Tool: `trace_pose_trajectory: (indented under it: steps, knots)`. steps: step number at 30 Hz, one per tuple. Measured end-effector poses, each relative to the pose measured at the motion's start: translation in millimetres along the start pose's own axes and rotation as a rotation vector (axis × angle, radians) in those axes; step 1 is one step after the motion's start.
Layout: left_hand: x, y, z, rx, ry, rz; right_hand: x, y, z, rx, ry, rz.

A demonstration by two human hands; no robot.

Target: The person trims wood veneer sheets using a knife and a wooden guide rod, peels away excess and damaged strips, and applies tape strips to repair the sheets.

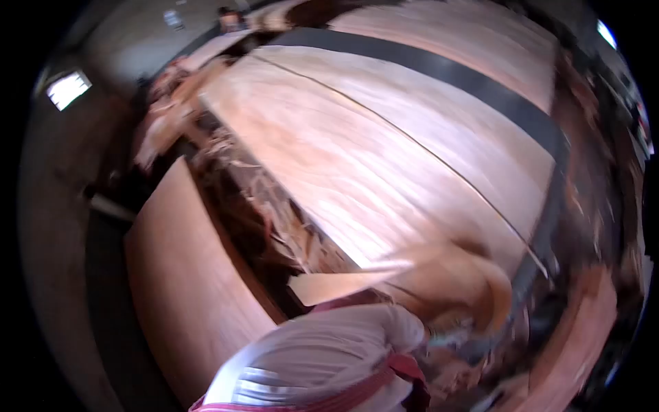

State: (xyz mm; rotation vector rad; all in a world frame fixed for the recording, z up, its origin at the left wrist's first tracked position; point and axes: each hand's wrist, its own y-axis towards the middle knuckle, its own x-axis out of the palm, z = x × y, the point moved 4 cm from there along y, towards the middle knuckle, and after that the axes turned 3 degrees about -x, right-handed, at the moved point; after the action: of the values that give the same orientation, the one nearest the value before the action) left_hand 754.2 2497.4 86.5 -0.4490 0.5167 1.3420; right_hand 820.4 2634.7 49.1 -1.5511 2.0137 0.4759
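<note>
Large, pale wood veneer sheets (329,151) lie stacked at the middle of the head view. A thin line, either a seam or a slender stick, crosses the top one. Low in the view is a white garment (316,350) with pink trim. Beside its sleeve, a smeared tan shape (446,285) lies over the near end of the veneer; I cannot tell whether it is my right forearm and hand or bent veneer. A pale, pointed piece of wood (329,285) juts out beside it. My left hand does not show.
A curved veneer sheet (185,268) leans at the left. Torn veneer scraps (261,206) fill the gap beside the stack. A dark band (439,65) runs along its far side, with another wood sheet (480,34) beyond. A reddish plank (576,336) is at the lower right.
</note>
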Motion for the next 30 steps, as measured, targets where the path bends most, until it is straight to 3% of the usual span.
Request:
trace_pose_trajectory:
  steps: [2,5,7,11,14,16,17,19,20,21,22,23,24,25,27,28,30]
  knots:
    - [21.8,11.8,-20.7,0.431,0.408,-0.026,6.1,14.5,-16.4,-0.006,-0.038,0.012]
    - [37.8,14.3,-34.7,0.539,0.241,0.165,6.6,27.7,-32.2,-0.011,-0.062,0.042]
    - [30.2,35.5,-37.9,0.349,-0.043,0.033,6.4,37.8,-40.9,-0.018,-0.080,0.047]
    - [-65.6,17.2,-31.1,0.253,-0.343,-0.035,3.6,54.7,-67.8,-0.034,-0.092,0.072]
    - [-163.0,-6.6,-23.6,0.074,-0.882,0.009,-3.5,59.5,-102.1,-0.041,-0.105,0.120]
    - [-246.3,-28.8,-59.2,0.330,-1.111,0.124,-9.8,61.0,-134.8,-0.058,-0.100,0.159]
    - [-290.2,-40.6,-57.0,0.183,-1.672,0.146,-13.6,59.5,-155.1,-0.070,-0.092,0.174]
    - [-379.1,-73.0,-95.0,0.256,-1.194,0.273,-14.2,54.1,-206.0,-0.109,-0.061,0.204]
    - [-432.3,-100.8,-96.6,-0.005,-0.761,0.378,-9.0,53.4,-230.5,-0.147,-0.014,0.182]
    - [-465.3,-118.9,-117.4,0.206,-0.824,0.493,-1.7,48.8,-257.9,-0.191,0.049,0.146]
    - [-520.0,-149.1,-100.1,-0.058,-0.592,0.538,26.4,64.0,-261.4,-0.349,0.335,0.020]
    - [-568.2,-172.9,-91.0,-0.085,-0.209,0.537,54.5,76.9,-266.7,-0.468,0.631,-0.154]
    - [-605.3,-186.7,-92.0,-0.082,-0.159,0.616,70.5,17.5,-373.0,-0.598,0.221,0.047]
    - [-638.1,-211.7,-90.7,-0.117,-0.056,0.653,107.1,11.2,-412.1,-0.573,0.348,-0.169]
    - [-694.8,-247.0,-92.8,-0.013,0.095,0.724,189.9,-4.8,-480.3,-0.790,0.305,-0.376]
    - [-723.7,-267.0,-93.2,0.126,0.098,0.749,226.2,-41.0,-530.6,-0.721,0.343,-0.577]
    - [-778.3,-307.9,-97.0,0.366,0.345,0.824,313.0,-99.9,-600.9,-0.914,0.414,-0.855]
